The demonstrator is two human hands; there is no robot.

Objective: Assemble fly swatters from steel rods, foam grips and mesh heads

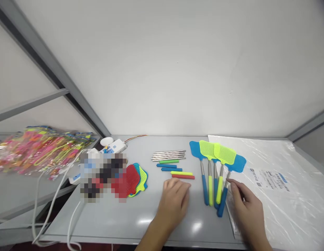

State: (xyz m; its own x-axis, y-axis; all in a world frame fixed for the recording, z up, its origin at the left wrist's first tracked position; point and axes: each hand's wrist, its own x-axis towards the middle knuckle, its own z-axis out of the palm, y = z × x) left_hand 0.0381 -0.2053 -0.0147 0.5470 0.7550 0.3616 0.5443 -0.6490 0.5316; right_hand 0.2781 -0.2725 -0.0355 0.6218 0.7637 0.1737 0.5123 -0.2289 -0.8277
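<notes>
Two bare forearms crossed the near edge of the grey table (99, 237). The left hand (174, 200) lay loosely curled on the tabletop, holding nothing, just left of a fan of five fly swatters (214, 167), their blue and lime heads pointing away and their handles toward the person. The right hand (245, 209) stood half open at the fan's right side, holding nothing visible, its fingertips (229, 182) right by a blue handle; whether they touched it could not be told. Left of the fan, above the left hand, lay short coloured grip sleeves (175, 169) and a row of steel tubes (168, 156), with only a narrow strip of tabletop between them and the swatter heads. Farther left, a gap of grey tabletop separated them from a pile of loose swatter heads (134, 181) — red, blue and yellow — beside a pixelated patch (103, 177) and near a power strip (112, 146). Right of the fan, a transparent plastic sheet (277, 188) spread toward the table's right edge, while a plastic-wrapped bundle (38, 150) sat well left of the fan, beyond the table's left edge.
</notes>
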